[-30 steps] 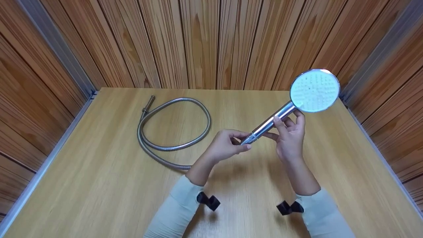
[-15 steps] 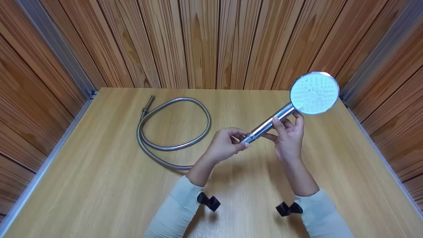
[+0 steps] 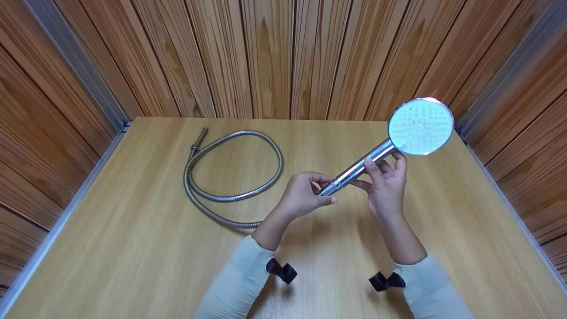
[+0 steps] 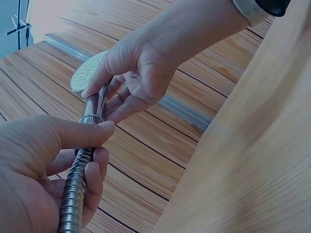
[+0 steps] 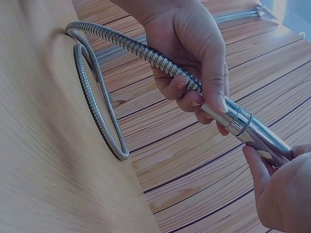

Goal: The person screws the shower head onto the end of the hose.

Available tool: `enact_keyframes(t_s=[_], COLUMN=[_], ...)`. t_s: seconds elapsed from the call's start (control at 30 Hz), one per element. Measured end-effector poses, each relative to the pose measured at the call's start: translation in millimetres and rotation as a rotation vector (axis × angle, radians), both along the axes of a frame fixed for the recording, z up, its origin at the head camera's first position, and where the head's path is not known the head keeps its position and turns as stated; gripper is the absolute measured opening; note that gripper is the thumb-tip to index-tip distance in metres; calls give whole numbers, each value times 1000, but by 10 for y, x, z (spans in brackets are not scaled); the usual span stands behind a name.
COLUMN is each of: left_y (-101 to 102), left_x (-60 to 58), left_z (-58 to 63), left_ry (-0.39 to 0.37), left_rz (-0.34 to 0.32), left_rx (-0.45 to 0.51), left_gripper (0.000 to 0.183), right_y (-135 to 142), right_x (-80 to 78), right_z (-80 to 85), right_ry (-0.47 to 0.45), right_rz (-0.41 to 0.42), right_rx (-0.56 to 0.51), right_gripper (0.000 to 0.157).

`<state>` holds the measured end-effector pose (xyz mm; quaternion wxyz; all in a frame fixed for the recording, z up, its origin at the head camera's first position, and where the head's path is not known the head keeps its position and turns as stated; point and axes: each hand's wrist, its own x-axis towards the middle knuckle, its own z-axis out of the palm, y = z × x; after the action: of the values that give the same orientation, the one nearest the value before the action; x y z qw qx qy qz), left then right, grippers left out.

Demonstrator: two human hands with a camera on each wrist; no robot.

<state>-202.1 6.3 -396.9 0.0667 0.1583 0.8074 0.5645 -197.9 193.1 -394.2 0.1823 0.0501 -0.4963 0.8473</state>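
Observation:
A chrome hand shower [image 3: 421, 126] with a round pale spray face is held tilted above the table, face up to the right. My right hand [image 3: 388, 192] grips its handle between thumb and fingers. My left hand [image 3: 302, 196] is at the handle's lower end. In the left wrist view, its thumb and curled fingers hold the end of the metal shower hose [image 4: 73, 199]. The right wrist view has the hose's smooth chrome connector [image 5: 218, 114] in line with the handle, meeting it at a ring. Whether the threads are engaged cannot be seen.
The hose's loop lies on the wooden table [image 3: 133, 230] at left, its free end [image 3: 202, 136] towards the back. Wood-plank walls [image 3: 270, 57] enclose the table at the back and sides. Black wrist mounts [image 3: 282, 271] hang below both sleeves.
The hand shower has sunk slightly. My left thumb has shifted at the connector and now stands out straighter, baring more of it. My right hand keeps its hold on the handle.

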Motion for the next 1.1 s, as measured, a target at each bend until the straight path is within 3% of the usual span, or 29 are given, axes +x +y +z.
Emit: enact_keyframes(t_s=[0.13, 0.4, 0.77, 0.9, 1.1], left_y=[-25, -102, -50, -40, -81], left_x=[2, -10, -8, -4, -5], left_z=[14, 47, 24, 34, 30], left_ry=[-1, -85, -19, -2, 15], left_rz=[-31, -151, -98, -105, -160], left_rx=[0, 94, 8, -31, -10], left_gripper=[34, 30, 35, 36, 36], right_y=[3, 14, 5, 12, 8], right_x=[-7, -9, 5, 14, 20], right_z=[5, 11, -2, 4, 2], right_ry=[-1, 10, 7, 7, 21], right_rz=[-3, -20, -11, -7, 0], right_rx=[-2, 26, 15, 25, 11], right_gripper=[55, 54, 53, 53, 53])
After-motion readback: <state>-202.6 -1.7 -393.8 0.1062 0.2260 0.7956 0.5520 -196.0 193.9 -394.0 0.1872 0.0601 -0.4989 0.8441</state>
